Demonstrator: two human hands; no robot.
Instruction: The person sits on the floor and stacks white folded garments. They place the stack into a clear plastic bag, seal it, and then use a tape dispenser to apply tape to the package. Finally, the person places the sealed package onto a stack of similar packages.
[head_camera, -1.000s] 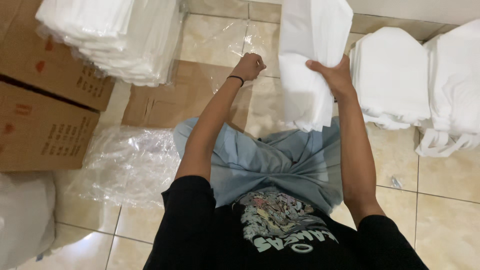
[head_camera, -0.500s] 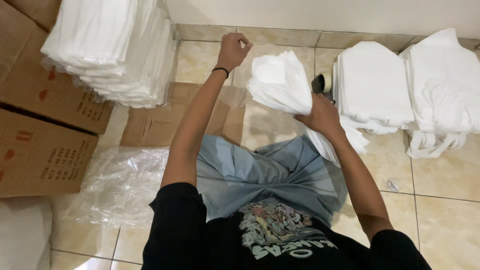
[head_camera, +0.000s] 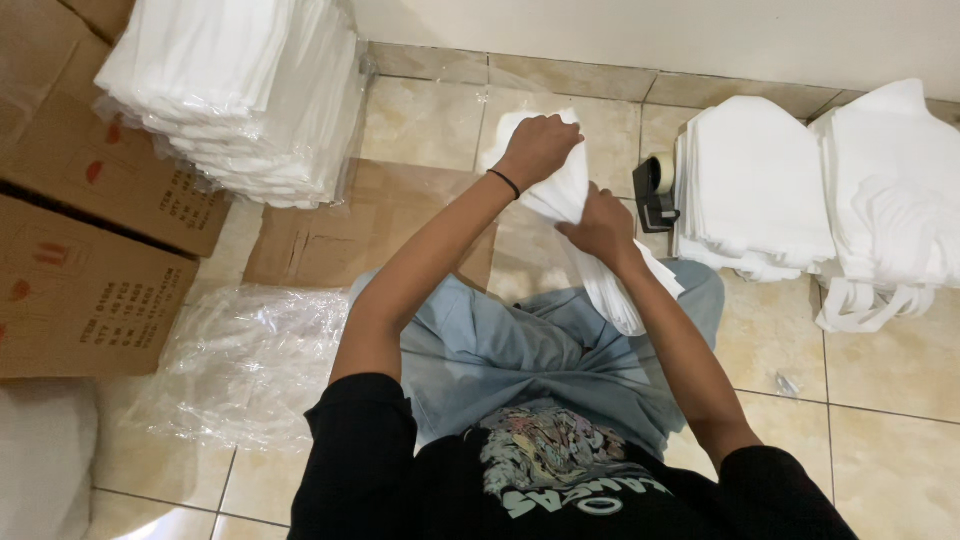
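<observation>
**Both hands on a bundle of white bags**

Fingers of the left hand (head_camera: 540, 148) are clenched over the upper end of a bundle of white bags (head_camera: 575, 215), and the right hand (head_camera: 600, 228) grips the same bundle lower down, its fingers wrapped around the gathered middle. The bundle hangs in front of the person, above the tiled floor (head_camera: 430, 120) and over the lap, with its loose lower end trailing onto the blue trousers (head_camera: 500, 350).

Just to the right of the hands stands a black tape dispenser (head_camera: 655, 190), and beside it two stacks of folded white bags (head_camera: 760, 185) rest on the floor. On the left a taller wrapped pile of white bags (head_camera: 240, 90) sits on cardboard boxes (head_camera: 90, 290), with a flattened cardboard sheet (head_camera: 340, 230) and crumpled clear plastic (head_camera: 240, 360) nearby.

As I judge it, the loose tail could slip out of the right hand's grip and fan apart, since only the middle is squeezed. An elbow swing to the right could also knock the tape dispenser or nudge the nearest stack askew.
</observation>
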